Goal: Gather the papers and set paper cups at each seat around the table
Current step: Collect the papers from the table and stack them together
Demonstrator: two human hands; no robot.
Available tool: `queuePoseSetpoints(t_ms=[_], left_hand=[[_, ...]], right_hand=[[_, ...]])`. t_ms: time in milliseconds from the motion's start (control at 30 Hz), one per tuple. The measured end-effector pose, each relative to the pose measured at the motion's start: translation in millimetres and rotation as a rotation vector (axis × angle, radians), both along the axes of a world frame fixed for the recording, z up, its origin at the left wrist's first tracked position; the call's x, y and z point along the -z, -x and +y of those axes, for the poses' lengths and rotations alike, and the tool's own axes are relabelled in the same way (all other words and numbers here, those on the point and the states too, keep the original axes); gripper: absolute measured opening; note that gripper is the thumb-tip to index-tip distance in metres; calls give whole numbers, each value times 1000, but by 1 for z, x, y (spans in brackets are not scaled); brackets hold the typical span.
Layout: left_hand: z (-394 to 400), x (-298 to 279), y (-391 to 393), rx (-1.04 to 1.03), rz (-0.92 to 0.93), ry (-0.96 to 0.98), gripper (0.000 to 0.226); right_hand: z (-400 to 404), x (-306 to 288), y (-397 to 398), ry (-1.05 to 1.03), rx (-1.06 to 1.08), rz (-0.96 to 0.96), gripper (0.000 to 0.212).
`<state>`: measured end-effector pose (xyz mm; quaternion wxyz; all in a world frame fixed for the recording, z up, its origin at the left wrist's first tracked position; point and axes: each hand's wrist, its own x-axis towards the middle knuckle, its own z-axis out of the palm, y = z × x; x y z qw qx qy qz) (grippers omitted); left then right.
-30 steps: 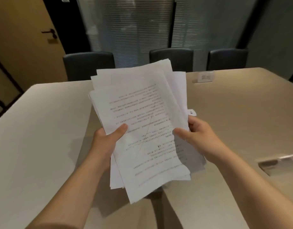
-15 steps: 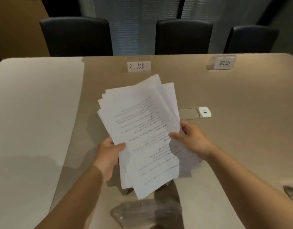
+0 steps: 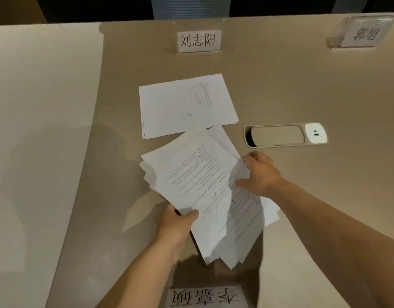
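A loose, uneven stack of printed white papers (image 3: pixel 200 183) hangs just above the beige table (image 3: pixel 302 85), fanned out at its lower end. My left hand (image 3: pixel 177 221) grips the stack's near left edge, thumb on top. My right hand (image 3: pixel 258 172) holds its right edge, thumb pressed on the top sheet. A second small pile of printed sheets (image 3: pixel 185 105) lies flat on the table just beyond the held stack. No paper cups are in view.
Three name placards stand on the table: one at the far middle (image 3: pixel 199 41), one at the far right (image 3: pixel 362 32), one at the near edge (image 3: pixel 205 297). A recessed socket hatch (image 3: pixel 285 135) sits right of the papers. A lighter table section (image 3: pixel 40 130) spans the left.
My head has tilted down and moved closer to the table; the chairs have left the view. The held stack has come lower, and a flat pile of sheets on the table now shows.
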<state>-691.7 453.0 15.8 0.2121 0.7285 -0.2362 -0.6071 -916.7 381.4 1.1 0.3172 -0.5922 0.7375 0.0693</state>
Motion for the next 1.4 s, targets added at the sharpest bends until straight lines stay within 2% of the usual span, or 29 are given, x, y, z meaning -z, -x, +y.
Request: queuePoseSetpoints(t_ms=[100, 167, 333, 400, 467, 567, 667, 733, 800, 833, 900, 967, 1067, 1133, 1200, 1233, 1267, 1333, 1400], left_hand=[[2, 3, 0, -95, 21, -27, 23], [-1, 0, 3, -222, 97, -30, 20], [-12, 16, -6, -326, 54, -64, 13], [-18, 21, -10, -290, 13, -67, 11], [-23, 21, -9, -234, -29, -24, 20], [-40, 10, -3, -82, -27, 97, 29], [-71, 14, -3, 110, -113, 299, 13], [-101, 26, -5, 313, -347, 510, 8], [-133, 42, -11, 570, -669, 706, 19], [-148, 49, -15, 706, -792, 728, 33], [-175, 61, -25, 955, -970, 617, 54], [-183, 64, -34, 1064, -1046, 529, 56], [-159, 58, -37, 1008, -986, 651, 45], [-132, 53, -36, 944, -758, 693, 42], [-110, 44, -36, 776, -453, 622, 42], [-103, 41, -38, 705, -397, 632, 41], [-103, 39, -41, 656, -422, 692, 38], [-114, 41, -51, 603, -642, 779, 32], [-132, 45, -62, 608, -861, 645, 36]], right_hand=[[5, 7, -3, 70, -4, 18, 89], [11, 13, -10, 86, 43, -35, 88], [17, 21, -28, 15, 200, -169, 61], [14, 16, -27, 11, 289, -337, 40], [16, 12, -23, 12, 436, -591, 34], [23, 7, -15, -13, 533, -899, 34], [31, 9, 0, 53, 613, -989, 32], [36, 12, 15, 124, 716, -1020, 31], [42, 13, 26, 166, 800, -1067, 31], [44, 14, 31, 176, 854, -1096, 31], [49, 15, 40, 172, 952, -1159, 33], [51, 15, 49, 146, 1013, -1181, 33], [53, 15, 57, 127, 1039, -1218, 35], [51, 16, 57, 125, 1028, -1250, 41], [45, 16, 53, 137, 1020, -1257, 41], [42, 16, 50, 135, 1026, -1240, 37], [37, 17, 45, 131, 1047, -1204, 33], [29, 19, 30, 130, 1088, -1115, 27], [20, 22, 11, 179, 1086, -1054, 27]])
